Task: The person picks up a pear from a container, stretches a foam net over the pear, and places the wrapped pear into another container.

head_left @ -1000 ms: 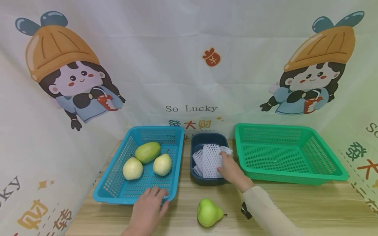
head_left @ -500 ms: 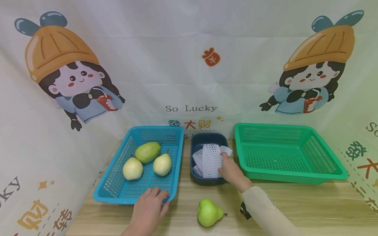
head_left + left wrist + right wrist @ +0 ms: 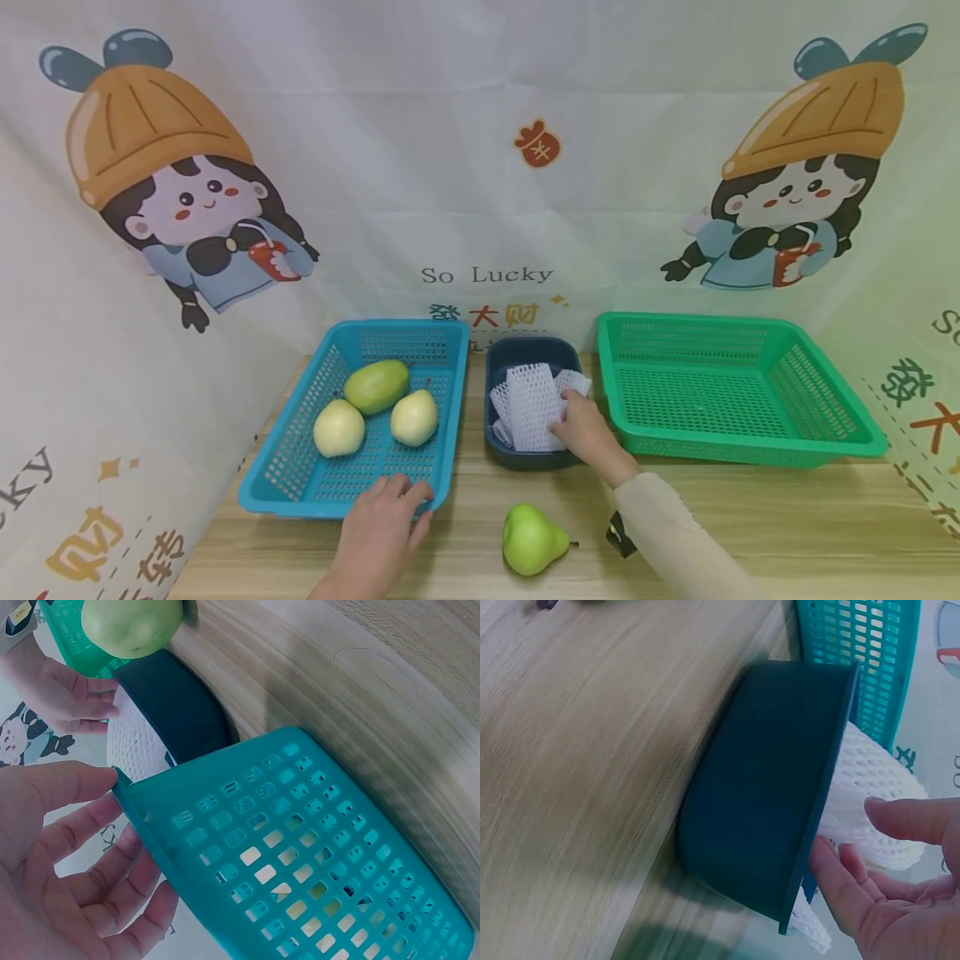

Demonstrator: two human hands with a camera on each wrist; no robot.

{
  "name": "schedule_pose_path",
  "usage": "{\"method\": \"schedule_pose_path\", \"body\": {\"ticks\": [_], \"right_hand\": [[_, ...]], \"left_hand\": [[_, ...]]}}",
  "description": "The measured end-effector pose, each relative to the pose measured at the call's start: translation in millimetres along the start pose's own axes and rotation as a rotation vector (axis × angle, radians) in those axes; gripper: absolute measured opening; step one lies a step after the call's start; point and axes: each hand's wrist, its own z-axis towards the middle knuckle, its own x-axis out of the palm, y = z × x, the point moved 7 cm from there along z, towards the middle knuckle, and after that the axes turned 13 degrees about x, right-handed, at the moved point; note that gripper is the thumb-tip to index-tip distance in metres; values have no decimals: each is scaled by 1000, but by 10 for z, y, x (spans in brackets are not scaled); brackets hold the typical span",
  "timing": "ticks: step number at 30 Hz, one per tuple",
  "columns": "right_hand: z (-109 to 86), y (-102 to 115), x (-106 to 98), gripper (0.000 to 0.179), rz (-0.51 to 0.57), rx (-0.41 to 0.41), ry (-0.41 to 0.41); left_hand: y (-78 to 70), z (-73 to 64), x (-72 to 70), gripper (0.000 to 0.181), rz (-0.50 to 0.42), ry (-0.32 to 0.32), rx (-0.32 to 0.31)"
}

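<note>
My left hand [image 3: 382,533] holds the near right corner of a blue plastic basket [image 3: 288,502], thumb and fingers about its rim. Inside lie two pale round pears [image 3: 338,428] and a green oblong fruit [image 3: 377,387]. My right hand [image 3: 588,429] reaches into a small dark blue bowl [image 3: 525,459]. Its thumb touches a white foam net sleeve [image 3: 534,408], and its fingers lie by another sleeve [image 3: 573,382] at the right. A gap shows between thumb and forefinger in the right wrist view; some fingertips are hidden. A green pear [image 3: 531,540] lies in front.
A green plastic basket [image 3: 701,444] with nothing in it stands right of the bowl. All stand on a wooden table [image 3: 465,500]. A printed cloth [image 3: 480,183] hangs behind and along both sides. A small black thing [image 3: 619,535] shows by the right sleeve.
The upright foam net sleeve in the bowl has shifted slightly left and tilted, with my right thumb against it. My left hand stays on the blue basket's corner.
</note>
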Motion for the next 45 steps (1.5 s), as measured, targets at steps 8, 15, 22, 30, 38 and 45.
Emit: {"method": "schedule_pose_path", "body": {"ticks": [8,15,22,30,38,45], "right_hand": [[-41,40,-73,21,75,-43,-25],[-98,82,-228,17,144,-69,-47],[-216,108,-476,22,203,-90,-39],[-445,96,-768,25,155,-205,-51],[-675,-91,-953,17,60,-283,17],[-876,-245,-1100,16,-67,-381,30]], "left_hand": [[-7,-2,9,14,2,3,-1],[2,-11,17,15,-7,7,-2],[-7,-4,8,16,-4,-12,6],[-9,-1,14,16,-15,1,1],[-8,-23,18,16,-12,-25,17],[-20,0,-2,17,-15,-43,25]]}}
